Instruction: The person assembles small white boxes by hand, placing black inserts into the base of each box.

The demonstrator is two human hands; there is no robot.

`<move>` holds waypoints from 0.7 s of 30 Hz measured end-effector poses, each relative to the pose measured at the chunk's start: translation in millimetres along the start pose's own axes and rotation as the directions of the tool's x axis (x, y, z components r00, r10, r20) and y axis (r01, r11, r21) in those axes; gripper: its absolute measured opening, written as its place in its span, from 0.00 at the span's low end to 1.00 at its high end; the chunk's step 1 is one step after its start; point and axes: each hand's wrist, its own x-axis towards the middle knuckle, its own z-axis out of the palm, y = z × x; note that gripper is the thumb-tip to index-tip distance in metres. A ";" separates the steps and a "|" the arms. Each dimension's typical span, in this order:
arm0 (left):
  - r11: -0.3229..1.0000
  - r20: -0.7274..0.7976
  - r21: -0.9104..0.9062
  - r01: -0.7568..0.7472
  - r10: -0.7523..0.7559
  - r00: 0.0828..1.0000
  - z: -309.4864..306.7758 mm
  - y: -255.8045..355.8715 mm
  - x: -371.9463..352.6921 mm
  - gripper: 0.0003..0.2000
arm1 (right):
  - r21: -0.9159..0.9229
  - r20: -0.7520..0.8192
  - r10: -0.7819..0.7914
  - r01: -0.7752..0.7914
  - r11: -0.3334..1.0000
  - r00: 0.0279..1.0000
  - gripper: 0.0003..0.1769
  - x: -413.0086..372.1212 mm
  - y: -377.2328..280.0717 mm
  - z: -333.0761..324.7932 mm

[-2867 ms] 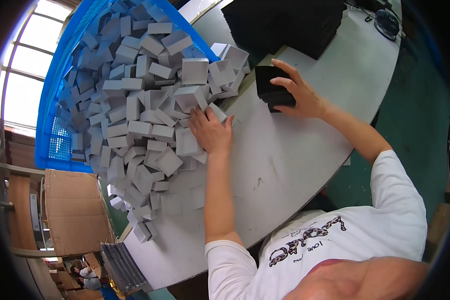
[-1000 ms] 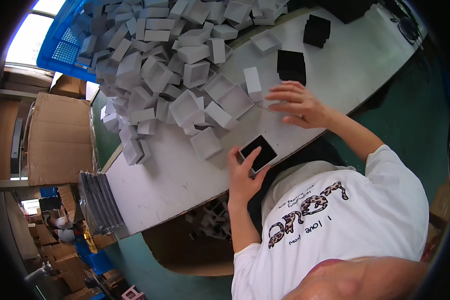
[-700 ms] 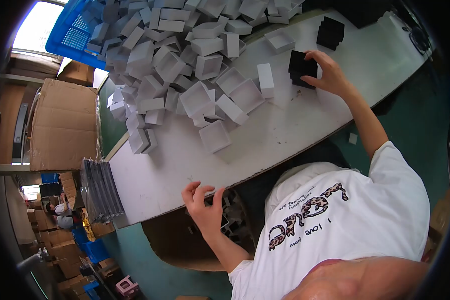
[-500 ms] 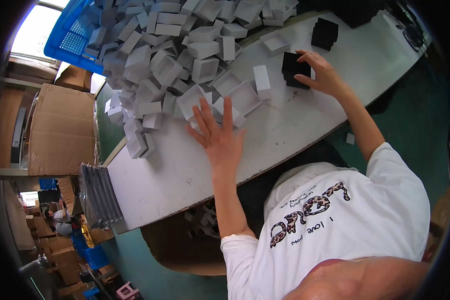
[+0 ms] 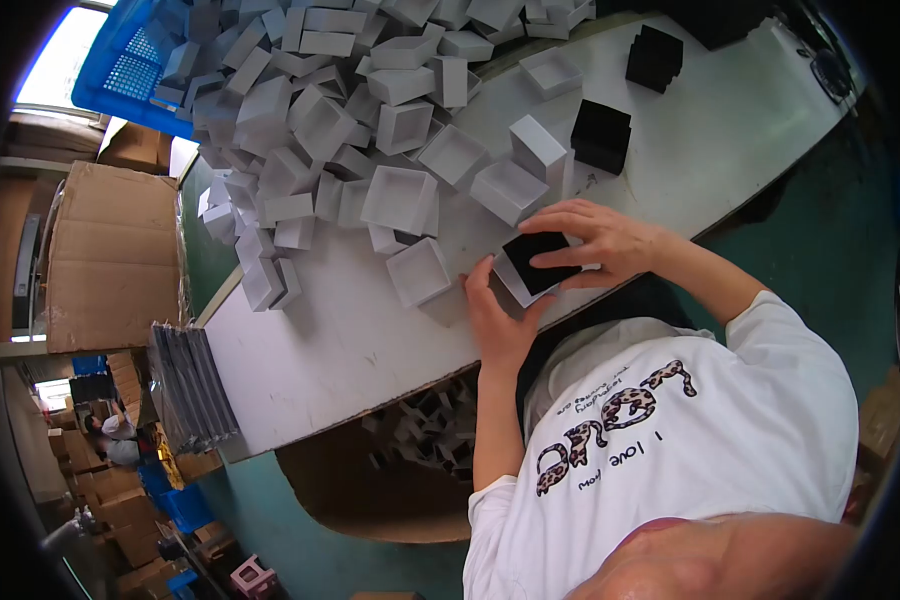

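Observation:
My left hand (image 5: 500, 325) grips a small open white box (image 5: 512, 283) from its near left side, thumb and fingers around its walls. My right hand (image 5: 610, 240) holds a black square piece (image 5: 532, 248) at the box's opening, fingers over its top. The piece covers much of the opening; how deep it sits cannot be told. Just beyond the hands, another open white box (image 5: 510, 190) rests against a white box standing on its side (image 5: 538, 148). A stack of black pieces (image 5: 601, 136) lies past my right hand.
White boxes (image 5: 320, 125) are heaped at the far left beside a blue basket (image 5: 135, 75). A second black stack (image 5: 655, 58) stands farther back. Wrapped grey sheets (image 5: 192, 390) lean by the table's left end. A carton (image 5: 420, 440) with white pieces sits below the edge.
My left hand has moved right from the heap and now holds a white box. My right hand has brought a black piece from the stack toward me, to that box.

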 end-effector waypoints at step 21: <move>0.945 -0.114 0.327 -0.014 0.054 0.992 36.2 73.4 110.4 0.17 | -0.222 -0.402 0.549 -0.659 0.718 0.733 0.22 -39.3 64.2 -63.8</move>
